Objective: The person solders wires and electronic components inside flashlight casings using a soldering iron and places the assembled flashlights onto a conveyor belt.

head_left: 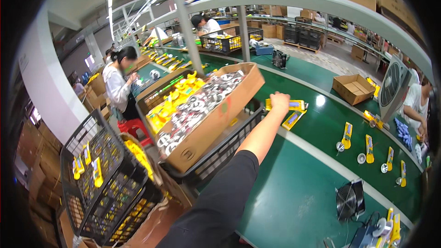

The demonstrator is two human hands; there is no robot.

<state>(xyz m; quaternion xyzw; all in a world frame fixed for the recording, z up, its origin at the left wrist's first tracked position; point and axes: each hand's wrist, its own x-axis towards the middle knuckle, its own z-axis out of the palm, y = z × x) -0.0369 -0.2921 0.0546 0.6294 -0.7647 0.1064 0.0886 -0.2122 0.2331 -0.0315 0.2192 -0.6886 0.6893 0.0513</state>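
My left arm, in a black sleeve, reaches forward over the near bench to the green conveyor belt. At its end my left hand (278, 102) is closed around a yellow plastic casing (296, 105) with a blue-grey piece inside. A second yellow casing (292, 119) lies on the belt just under it, slanted. Further right along the belt (317, 119) come several more yellow casings (347, 135), each with a round silver reflector cup (361, 158) beside it. My right hand does not show.
Left of my arm, a long cardboard box (216, 114) of silver-and-dark round parts rests on a black crate (229, 149) beside yellow parts. Stacked black crates (110, 193) stand at lower left. A small fan (350, 199) sits on the bench. People work beyond; an open carton (353, 89) stands across the belt.
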